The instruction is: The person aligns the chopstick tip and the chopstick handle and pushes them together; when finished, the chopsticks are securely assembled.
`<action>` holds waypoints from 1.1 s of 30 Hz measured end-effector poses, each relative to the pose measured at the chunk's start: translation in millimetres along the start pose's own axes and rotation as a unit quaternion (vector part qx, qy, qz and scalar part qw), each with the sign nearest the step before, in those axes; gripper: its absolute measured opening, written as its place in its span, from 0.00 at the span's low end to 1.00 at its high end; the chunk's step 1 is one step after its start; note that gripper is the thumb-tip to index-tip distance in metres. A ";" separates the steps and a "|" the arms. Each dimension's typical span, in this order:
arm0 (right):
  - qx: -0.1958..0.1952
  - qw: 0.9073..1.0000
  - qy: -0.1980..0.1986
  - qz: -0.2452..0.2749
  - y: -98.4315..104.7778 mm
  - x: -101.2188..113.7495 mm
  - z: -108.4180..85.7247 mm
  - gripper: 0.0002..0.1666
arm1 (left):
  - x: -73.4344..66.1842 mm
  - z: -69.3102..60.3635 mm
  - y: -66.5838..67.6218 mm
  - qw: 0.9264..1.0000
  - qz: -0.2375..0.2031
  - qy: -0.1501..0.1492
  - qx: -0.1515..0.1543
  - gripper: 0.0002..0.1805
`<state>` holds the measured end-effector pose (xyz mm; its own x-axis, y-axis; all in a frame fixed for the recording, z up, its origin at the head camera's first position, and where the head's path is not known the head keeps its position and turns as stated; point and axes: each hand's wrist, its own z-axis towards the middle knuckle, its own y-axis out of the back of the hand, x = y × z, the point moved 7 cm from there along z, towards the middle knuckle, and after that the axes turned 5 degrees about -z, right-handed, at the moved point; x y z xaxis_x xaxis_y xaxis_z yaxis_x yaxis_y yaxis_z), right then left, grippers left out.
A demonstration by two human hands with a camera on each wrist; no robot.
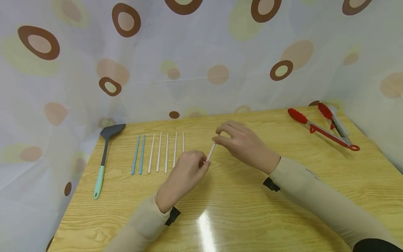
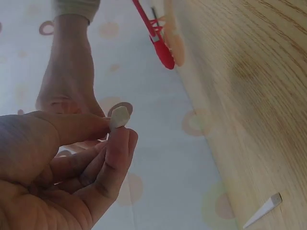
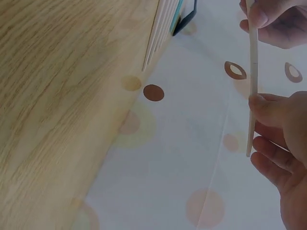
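Note:
Between both hands a single white chopstick [image 1: 211, 151] is held up off the table, slanting away to the right. My left hand [image 1: 188, 168] pinches its near end between thumb and fingers; that blunt end of the chopstick [image 2: 119, 117] faces the left wrist camera. Toward the far end, my right hand [image 1: 240, 141] pinches it with thumb and fingertips, and the thin tip sticks out past the fingers in the right wrist view. Left of the hands lie several white chopsticks [image 1: 158, 152] in a row, the rightmost partly hidden by my left hand. Two blue chopsticks [image 1: 135, 155] lie beside them.
A dark spatula [image 1: 105, 150] with a mint handle lies at the table's left edge. Red-tipped tongs [image 1: 327, 134] lie spread at the back right. A patterned cloth [image 1: 201, 59] hangs behind the wooden table [image 1: 252, 217].

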<state>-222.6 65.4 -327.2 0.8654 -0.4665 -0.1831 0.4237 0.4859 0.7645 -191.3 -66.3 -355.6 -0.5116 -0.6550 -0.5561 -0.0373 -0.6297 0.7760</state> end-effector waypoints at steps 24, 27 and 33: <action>0.207 0.978 -0.017 0.009 -113.2 -8.2 11.3 0.18 | 70.2 25.7 -28.8 0.988 0.003 0.146 0.045 0.23; 0.245 0.969 -0.029 0.024 -122.9 -6.6 12.8 0.18 | 75.4 26.8 -31.3 0.986 -0.005 0.156 0.052 0.20; 0.290 0.956 -0.043 0.031 -131.9 -3.7 15.3 0.20 | 86.7 29.4 -33.5 0.981 -0.014 0.186 0.060 0.20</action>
<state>-285.7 -8.3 -417.9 0.8480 -0.5216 -0.0943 0.1314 0.0345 0.9907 -259.6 -89.7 -421.0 -0.1622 -0.7594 -0.6301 -0.1588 -0.6101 0.7762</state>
